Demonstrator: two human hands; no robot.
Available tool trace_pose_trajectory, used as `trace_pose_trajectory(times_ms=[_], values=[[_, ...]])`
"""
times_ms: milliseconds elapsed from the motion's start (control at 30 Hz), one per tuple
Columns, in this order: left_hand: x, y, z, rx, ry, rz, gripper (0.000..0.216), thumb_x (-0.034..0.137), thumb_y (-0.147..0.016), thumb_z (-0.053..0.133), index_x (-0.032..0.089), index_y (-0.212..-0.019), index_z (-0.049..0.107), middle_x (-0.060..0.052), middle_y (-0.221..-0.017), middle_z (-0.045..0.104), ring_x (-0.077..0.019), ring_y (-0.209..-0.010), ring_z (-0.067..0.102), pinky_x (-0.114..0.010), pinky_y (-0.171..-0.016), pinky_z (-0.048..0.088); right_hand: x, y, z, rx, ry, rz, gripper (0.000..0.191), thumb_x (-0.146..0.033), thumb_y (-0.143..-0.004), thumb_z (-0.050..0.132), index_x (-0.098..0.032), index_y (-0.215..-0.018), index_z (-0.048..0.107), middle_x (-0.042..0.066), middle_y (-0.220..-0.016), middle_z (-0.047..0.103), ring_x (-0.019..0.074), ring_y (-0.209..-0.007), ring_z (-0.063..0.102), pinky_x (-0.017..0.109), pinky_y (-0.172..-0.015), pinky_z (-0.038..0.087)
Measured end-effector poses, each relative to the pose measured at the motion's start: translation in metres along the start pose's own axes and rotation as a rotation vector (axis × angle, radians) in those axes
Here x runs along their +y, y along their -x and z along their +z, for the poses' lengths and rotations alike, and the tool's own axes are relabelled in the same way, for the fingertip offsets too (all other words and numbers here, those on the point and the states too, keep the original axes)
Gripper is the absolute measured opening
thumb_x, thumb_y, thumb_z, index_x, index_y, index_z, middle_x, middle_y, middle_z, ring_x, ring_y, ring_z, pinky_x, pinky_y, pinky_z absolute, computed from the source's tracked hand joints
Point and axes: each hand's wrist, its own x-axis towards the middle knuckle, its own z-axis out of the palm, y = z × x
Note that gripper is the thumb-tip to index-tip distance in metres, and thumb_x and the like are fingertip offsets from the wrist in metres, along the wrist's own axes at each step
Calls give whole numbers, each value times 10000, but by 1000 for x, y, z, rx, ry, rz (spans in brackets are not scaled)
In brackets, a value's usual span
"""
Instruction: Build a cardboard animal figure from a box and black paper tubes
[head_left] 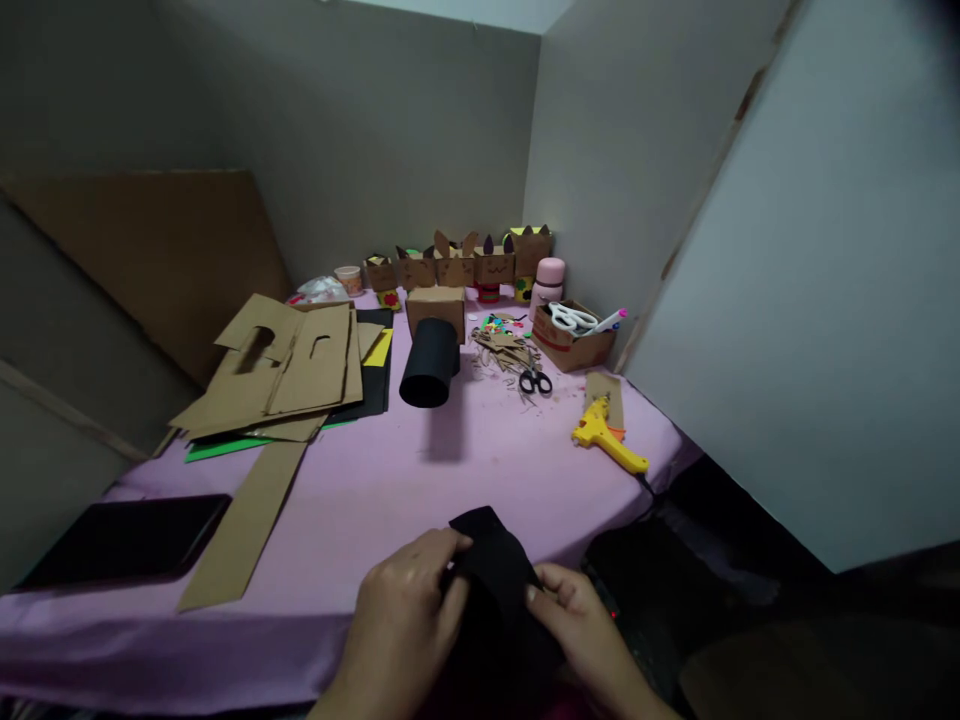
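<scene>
left hand [409,590] and right hand [576,612] pinch a black sheet [493,548], seemingly unfinished. beyond this grip, a black tube [430,358] looks complete.

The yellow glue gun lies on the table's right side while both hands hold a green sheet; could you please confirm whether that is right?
Not quite: the head view shows the left hand and right hand holding a black sheet, not a green one. The yellow glue gun does lie on the right side of the table.
</scene>
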Motion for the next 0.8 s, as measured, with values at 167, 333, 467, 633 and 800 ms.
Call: trace_pose_trajectory(times_ms=[167, 333, 467, 633, 800], values=[[-4, -13, -9, 43, 334, -188, 342, 421, -849, 504, 223, -1100, 627, -92, -1089, 682, -256, -947, 636, -338, -760, 492, -17, -5, -8, -165, -74, 133, 318, -445, -653, 786, -148, -664, 673, -45, -540, 568, 92, -496, 458, 209, -533, 355], [-23, -33, 0, -71, 692, -380, 390, 467, -765, 616, 159, -994, 682, -84, -948, 703, -227, -834, 613, -300, -712, 448, -45, -19, -20, -242, 221, 102, 326, -453, -684, 737, -148, -631, 633, -61, -550, 507, 79, -506, 392, 197, -507, 302], [-29, -39, 12, -147, 829, -419, 311, 449, -740, 630, 149, -671, 672, 5, -604, 592, -128, -557, 494, -237, -538, 364, -58, -38, -27, -285, 358, 79, 280, -397, -720, 714, -147, -619, 640, -63, -517, 496, 79, -473, 376, 205, -482, 293], [-38, -39, 24, -68, 924, -489, 257, 404, -741, 593, 165, -650, 589, 56, -509, 460, -96, -448, 414, -220, -460, 322, -83, -40, -24, -17, 579, -225, 240, -391, -841, 590, -183, -914, 684, 32, -846, 668, 182, -758, 582, 281, -675, 443], [-45, -37, 29, -31, 960, -503, 216, 382, -741, 598, 170, -720, 566, 42, -582, 504, -105, -487, 464, -224, -467, 363, -106, -11, 11, 44, 1044, -818, 279, -394, -896, 529, -178, -1028, 647, 102, -976, 676, 249, -929, 582, 397, -826, 446]])
